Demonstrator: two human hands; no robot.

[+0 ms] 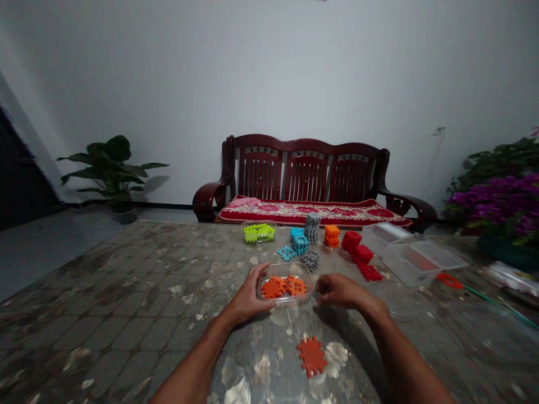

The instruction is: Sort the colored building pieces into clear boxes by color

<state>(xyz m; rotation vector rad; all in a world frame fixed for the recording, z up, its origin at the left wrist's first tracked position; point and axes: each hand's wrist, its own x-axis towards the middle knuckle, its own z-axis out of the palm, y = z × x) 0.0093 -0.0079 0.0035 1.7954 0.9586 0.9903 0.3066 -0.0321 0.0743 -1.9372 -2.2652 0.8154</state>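
A clear plastic container [286,304] stands on the table with several orange interlocking blocks [273,287] inside. My left hand [248,293] wraps round the container's left end, fingers behind and thumb along the front. Just off the right end is my right hand [339,290], its fingers curled in; whatever they hold, if anything, is hidden. Nearer to me a single flat red-orange notched block [312,356] lies on the tablecloth.
Behind the container stand blue blocks [300,243], a grey stack [312,227], an orange stack [332,235] and red blocks [357,252]. A clear tub [259,240] holds green pieces. Open plastic boxes [408,264] and clear lids [400,300] lie at right, near an orange-and-green tool [450,281].
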